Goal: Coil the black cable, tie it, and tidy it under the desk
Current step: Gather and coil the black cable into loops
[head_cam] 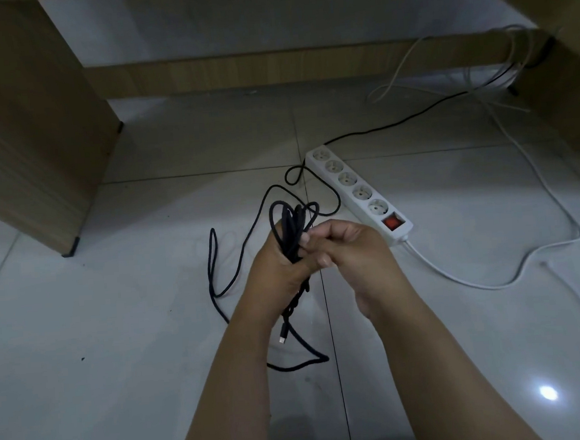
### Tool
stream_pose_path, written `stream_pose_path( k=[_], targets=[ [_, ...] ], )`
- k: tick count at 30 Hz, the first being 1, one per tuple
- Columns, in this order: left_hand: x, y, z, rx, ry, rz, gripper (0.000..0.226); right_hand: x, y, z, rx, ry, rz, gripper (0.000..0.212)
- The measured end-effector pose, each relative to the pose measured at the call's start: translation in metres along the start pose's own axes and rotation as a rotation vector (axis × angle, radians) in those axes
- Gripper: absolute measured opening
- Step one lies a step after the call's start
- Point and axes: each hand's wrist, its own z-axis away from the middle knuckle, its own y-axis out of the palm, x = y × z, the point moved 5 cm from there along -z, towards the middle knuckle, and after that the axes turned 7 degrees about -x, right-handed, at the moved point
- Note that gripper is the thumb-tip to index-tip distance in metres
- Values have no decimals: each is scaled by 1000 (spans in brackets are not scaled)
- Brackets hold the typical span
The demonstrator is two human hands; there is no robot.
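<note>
1. Near frame centre in the head view, the left hand is gripping the black cable bundle, its loops running upward.
2. Just right of it, the right hand is pinching those strands, while slack is trailing left across the floor.

There is a single view, from a camera worn on the person's head. It looks forward and steeply down at a tiled floor, from close above the two forearms, which rise from the near edge. The left hand and right hand meet around the middle of the frame. The far part of the picture reaches under a wooden desk, whose side panel fills the far left. The wide lens bends straight edges near the borders.
</note>
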Motion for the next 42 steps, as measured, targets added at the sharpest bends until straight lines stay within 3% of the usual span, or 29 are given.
stream_pose_path(
  k=[3,7,9,12,15,17,19,20,25,28,31,33,36,40,42],
  targets=[
    [0,3,0,49,-12,-89,43,3,-3,0,39,19,75,6],
    [-2,-4,1,-76,-44,-123,13,3,-12,-7,-62,-85,324,16],
    [-3,-6,1,-125,-85,-106,11,1,-6,-7,50,-63,350,35],
    [-2,3,-1,-109,-215,-55,18,-6,6,-1,223,-35,435,56],
    [2,19,-3,36,-195,-205,36,-9,9,0,111,-56,421,70],
    [3,21,0,95,-177,-353,33,-6,4,-1,9,-110,370,52],
    [-2,19,4,84,-141,-367,24,-1,-2,-1,-48,-132,272,26],
    [-4,19,6,83,-133,-363,22,1,-3,0,-55,-110,227,24],
    [-3,20,9,108,-128,-372,16,-7,2,-2,45,-36,345,22],
    [1,21,9,146,-109,-402,10,-8,1,-2,20,-25,219,29],
    [11,20,9,186,-79,-509,56,-4,-5,-4,-61,-43,14,43],
    [18,15,11,169,-74,-647,69,1,-12,-6,-116,-63,-101,48],
    [22,3,8,52,-29,-721,49,4,-21,-8,-159,-85,-162,54],
    [18,-5,4,3,79,-585,39,-3,-25,-12,-233,-55,-98,42],
    [17,-15,3,-44,34,-491,33,-6,-29,-14,-269,-46,8,36]
  ],
)
